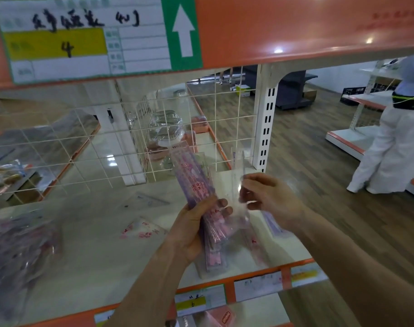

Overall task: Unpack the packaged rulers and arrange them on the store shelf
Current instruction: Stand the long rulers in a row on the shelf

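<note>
- Shop: price tags sitting on orange shelf edges.
- Wire grid and slotted upright standing behind.
- More shelving standing across the floor.

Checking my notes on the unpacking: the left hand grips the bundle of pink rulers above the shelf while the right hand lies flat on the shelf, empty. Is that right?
Not quite. The head view shows the right hand up above the shelf, pinching the clear wrapper. The left hand does grip the bundle of pink rulers above the shelf.
</note>
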The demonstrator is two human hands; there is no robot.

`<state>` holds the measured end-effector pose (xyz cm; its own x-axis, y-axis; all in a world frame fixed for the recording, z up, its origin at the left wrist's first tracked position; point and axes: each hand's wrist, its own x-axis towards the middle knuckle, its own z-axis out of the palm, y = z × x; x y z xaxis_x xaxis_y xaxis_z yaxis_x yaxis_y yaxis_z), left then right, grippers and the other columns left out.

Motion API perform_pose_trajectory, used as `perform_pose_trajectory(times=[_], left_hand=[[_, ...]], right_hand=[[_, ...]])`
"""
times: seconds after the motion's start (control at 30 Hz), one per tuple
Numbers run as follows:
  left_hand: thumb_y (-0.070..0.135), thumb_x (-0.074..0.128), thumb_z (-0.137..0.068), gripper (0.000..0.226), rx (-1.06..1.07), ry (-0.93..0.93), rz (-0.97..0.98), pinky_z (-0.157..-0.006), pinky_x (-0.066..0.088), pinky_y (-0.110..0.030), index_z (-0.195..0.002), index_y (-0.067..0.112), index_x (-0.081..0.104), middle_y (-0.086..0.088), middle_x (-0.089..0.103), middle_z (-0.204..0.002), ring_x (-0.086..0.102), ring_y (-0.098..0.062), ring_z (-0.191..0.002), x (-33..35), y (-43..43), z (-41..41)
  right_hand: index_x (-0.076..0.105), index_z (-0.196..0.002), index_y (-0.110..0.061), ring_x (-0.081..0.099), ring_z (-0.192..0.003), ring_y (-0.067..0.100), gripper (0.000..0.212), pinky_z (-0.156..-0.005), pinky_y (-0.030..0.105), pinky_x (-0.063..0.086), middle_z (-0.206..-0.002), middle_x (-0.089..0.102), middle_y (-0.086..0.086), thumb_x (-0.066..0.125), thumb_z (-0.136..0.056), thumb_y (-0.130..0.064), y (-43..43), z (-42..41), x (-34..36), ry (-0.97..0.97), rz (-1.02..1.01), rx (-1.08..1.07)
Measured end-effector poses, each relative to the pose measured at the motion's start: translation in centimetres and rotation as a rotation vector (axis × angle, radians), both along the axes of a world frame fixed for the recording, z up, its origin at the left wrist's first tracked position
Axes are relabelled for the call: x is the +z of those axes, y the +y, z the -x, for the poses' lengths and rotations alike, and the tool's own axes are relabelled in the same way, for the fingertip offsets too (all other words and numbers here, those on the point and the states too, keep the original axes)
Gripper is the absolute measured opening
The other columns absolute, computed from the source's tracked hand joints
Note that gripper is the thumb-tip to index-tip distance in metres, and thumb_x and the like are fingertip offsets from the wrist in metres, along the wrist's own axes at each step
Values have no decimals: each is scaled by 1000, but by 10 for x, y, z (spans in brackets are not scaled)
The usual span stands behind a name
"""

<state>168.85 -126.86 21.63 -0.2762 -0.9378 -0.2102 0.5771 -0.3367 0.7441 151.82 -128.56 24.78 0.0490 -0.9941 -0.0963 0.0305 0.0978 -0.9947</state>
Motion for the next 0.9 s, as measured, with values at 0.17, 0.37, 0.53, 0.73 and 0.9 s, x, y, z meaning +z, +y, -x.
perform_pose_trajectory(times=[0.17,0.37,0.53,0.73,0.9], left_hand=[[13,62,-82,17,6,-35,-12,-49,53,-27,-99,10,59,-9,63,-73,61,-19,-57,-4,-2,-3],[15,54,-92,5,-3,-23,-40,-47,51,-26,-95,14,58,-6,62,-71,60,-17,-55,-10,-4,-1],[21,61,-79,18,-59,-15,-44,-49,50,-24,-95,14,57,-6,61,-71,59,-17,-55,-6,-3,6],[28,46,-92,30,-68,11,-57,-56,54,-27,-115,10,54,-9,64,-79,62,-19,-62,-11,-1,-1],[20,52,-94,21,30,-28,-67,-52,56,-27,-110,8,59,-9,70,-81,68,-19,-64,-6,5,0]], right_hand=[[68,-91,-7,57,-55,12,14,-47,17,44,-71,63,6,54,-92,-8,-13,53,-3,600,-38,-105],[74,-84,0,56,-59,14,17,-59,25,48,-69,68,8,59,-85,-8,-18,74,-18,831,-61,-100],[71,-85,8,55,-60,19,20,-56,28,47,-72,65,18,54,-80,-3,-20,67,-26,829,-73,-82],[72,-81,1,66,-73,27,18,-64,35,52,-81,71,15,58,-81,-9,-22,71,-30,994,-74,-27],[71,-90,-14,59,-83,15,16,-70,24,43,-89,64,-5,55,-86,-18,-16,49,-21,1060,141,-77]])
